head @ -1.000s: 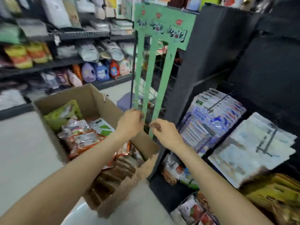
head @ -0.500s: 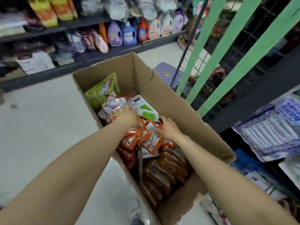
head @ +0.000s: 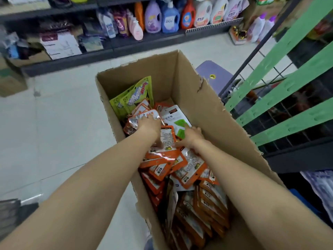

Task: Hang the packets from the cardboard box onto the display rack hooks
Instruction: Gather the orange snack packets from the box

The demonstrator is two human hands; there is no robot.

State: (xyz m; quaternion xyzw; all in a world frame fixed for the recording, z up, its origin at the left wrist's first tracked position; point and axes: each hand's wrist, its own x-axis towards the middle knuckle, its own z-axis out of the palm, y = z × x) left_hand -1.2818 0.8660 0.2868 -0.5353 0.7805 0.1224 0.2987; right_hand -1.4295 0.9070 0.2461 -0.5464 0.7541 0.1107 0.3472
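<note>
We stand on a pale tiled floor [head: 59, 134], detergent bottles [head: 169, 17] shelved opposite. The cardboard box [head: 203, 98] sits beside the green display rack [head: 281, 91]. Left hand [head: 149, 123] and right hand [head: 192, 136] grasp orange packets [head: 167, 157] inside.

Even, bright overhead light fell softly, with faint shadows; glare showed on the pale floor [head: 59, 127]. Edges bowed from the wide lens, and the far shelves [head: 108, 49] were smeared with blur.

Shop aisle: shelves [head: 126, 44] of detergent bottles [head: 170, 18], green display rack [head: 281, 91].
</note>
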